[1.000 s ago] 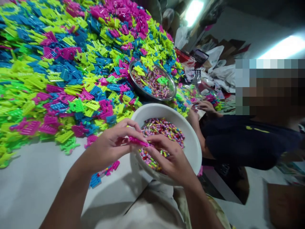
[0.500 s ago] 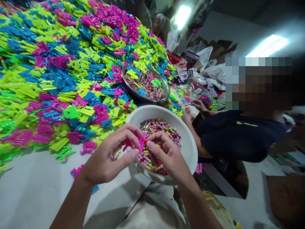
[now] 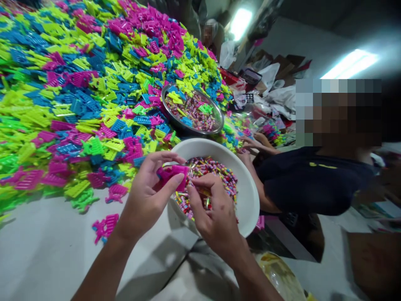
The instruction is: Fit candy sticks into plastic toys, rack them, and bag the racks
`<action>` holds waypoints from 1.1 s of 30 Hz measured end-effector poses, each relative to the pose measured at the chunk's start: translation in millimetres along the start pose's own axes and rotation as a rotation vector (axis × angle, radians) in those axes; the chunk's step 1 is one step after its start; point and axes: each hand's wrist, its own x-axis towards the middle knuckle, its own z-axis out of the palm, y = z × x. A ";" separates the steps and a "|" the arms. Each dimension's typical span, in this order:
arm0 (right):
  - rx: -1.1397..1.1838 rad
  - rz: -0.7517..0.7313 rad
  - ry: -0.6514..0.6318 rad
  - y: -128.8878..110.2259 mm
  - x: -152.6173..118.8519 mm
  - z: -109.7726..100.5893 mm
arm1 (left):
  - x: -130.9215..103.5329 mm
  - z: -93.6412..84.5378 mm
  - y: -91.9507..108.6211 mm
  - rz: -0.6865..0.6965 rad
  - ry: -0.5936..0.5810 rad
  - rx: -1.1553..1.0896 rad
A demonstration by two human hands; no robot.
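Note:
A pink plastic piece (image 3: 176, 175) is pinched between the thumb and fingers of my left hand (image 3: 150, 192), over the left rim of a white bowl (image 3: 247, 196). Close to the right end of that piece, my right hand (image 3: 216, 209) has its thumb and forefinger pressed together on something too small to make out. Many small, multicoloured wrapped tubes (image 3: 224, 173) lie in the bowl beneath my hands. Behind it, a metal bowl (image 3: 219, 125) holds similar tubes with a few plastic pieces on top.
A large heap of pink, blue, yellow and green plastic pieces (image 3: 94, 104) covers the left and back. One loose pink piece (image 3: 109, 225) lies on the white table (image 3: 40, 251). A person in a dark shirt (image 3: 307, 179) is at the right, another person at the back.
The pink piece has turned flatter and shows more of its side. My right hand has shifted slightly down and left, and my left wrist moved right, uncovering the loose pink piece on the table.

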 end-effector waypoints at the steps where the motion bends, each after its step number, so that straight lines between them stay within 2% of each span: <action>1: -0.046 -0.030 0.009 -0.7 0.5 0.7 | -1.0 0.8 -0.7 0.010 0.006 0.003; 8: -0.130 -0.017 -0.010 -5.4 2.5 2.3 | -3.5 0.9 -9.4 0.091 -0.019 0.138; 13: -0.232 0.004 0.026 -6.7 2.0 3.1 | -2.5 4.7 -11.8 0.170 -0.002 0.145; 17: -0.254 -0.019 0.032 -3.8 2.1 5.5 | -2.9 8.1 -12.0 0.180 -0.018 0.151; 20: -0.219 0.009 0.011 1.1 2.7 5.3 | -2.4 7.3 -12.9 0.121 -0.023 0.145; 24: 0.048 0.100 -0.104 10.0 7.5 -1.1 | -0.8 1.4 -16.6 -0.035 -0.023 0.073; 27: 0.128 0.153 -0.166 15.4 10.5 -3.5 | 0.0 0.5 -20.8 -0.064 -0.028 0.048; 29: 0.069 0.148 -0.154 16.9 10.1 -1.0 | 0.2 3.9 -23.6 -0.030 -0.017 0.084; 33: -0.109 0.121 -0.049 15.5 7.4 4.8 | -0.5 14.5 -28.8 0.142 0.019 0.211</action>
